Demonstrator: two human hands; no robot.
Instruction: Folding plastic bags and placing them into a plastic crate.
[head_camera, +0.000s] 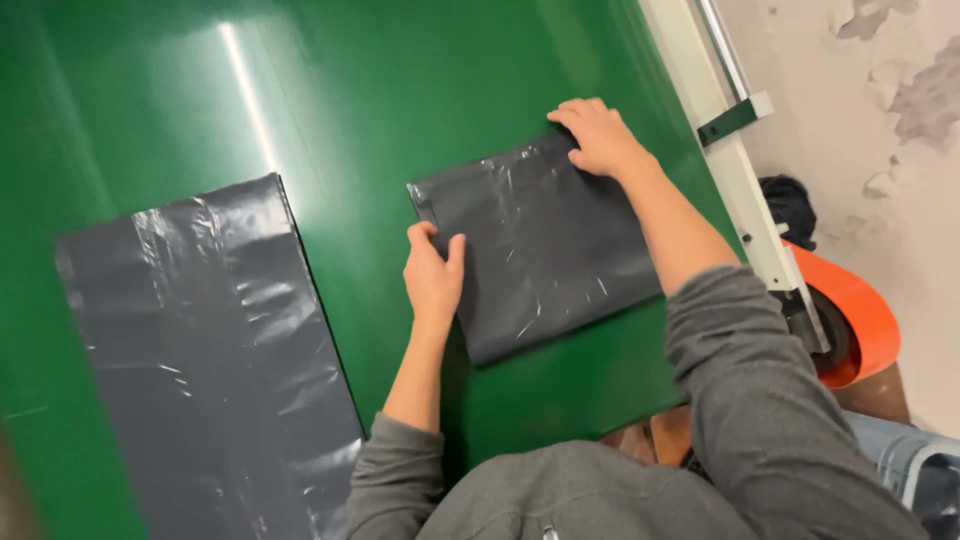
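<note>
A dark grey plastic mailer bag (545, 245) lies flat on the green table (350, 90), filled and slightly wrinkled. My left hand (433, 272) grips the bag's left edge, fingers curled over it and thumb on top. My right hand (600, 135) presses down on the bag's far right corner with fingers closed over the edge. Both forearms come from grey sleeves at the bottom of the head view.
A stack of larger flat grey plastic bags (205, 360) lies on the table's left side. A white metal frame rail (725, 150) borders the table on the right. Beyond it stands an orange tape roll (860, 315) and a black object (790, 205) on the floor.
</note>
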